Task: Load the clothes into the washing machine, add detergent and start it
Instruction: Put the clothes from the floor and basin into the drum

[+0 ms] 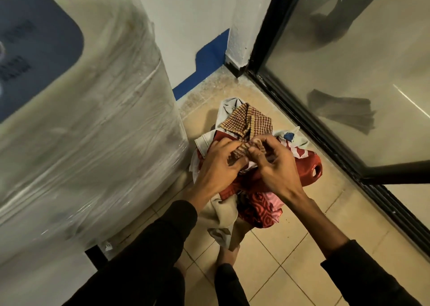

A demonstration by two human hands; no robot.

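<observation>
A red laundry basket (310,168) heaped with clothes stands on the tiled floor to the right of the washing machine (88,124), which is wrapped in clear plastic film. On top of the pile lies a brown-and-red checked cloth (246,119). My left hand (218,163) and my right hand (274,163) are both over the pile, and each pinches the near edge of the checked cloth with curled fingers. Red patterned and beige garments (256,210) hang over the basket's near side.
A black-framed glass door (349,72) runs along the right side, close to the basket. A white wall with a blue skirting (204,63) stands behind. The machine's blue top panel (35,49) shows at upper left. My feet are below the basket.
</observation>
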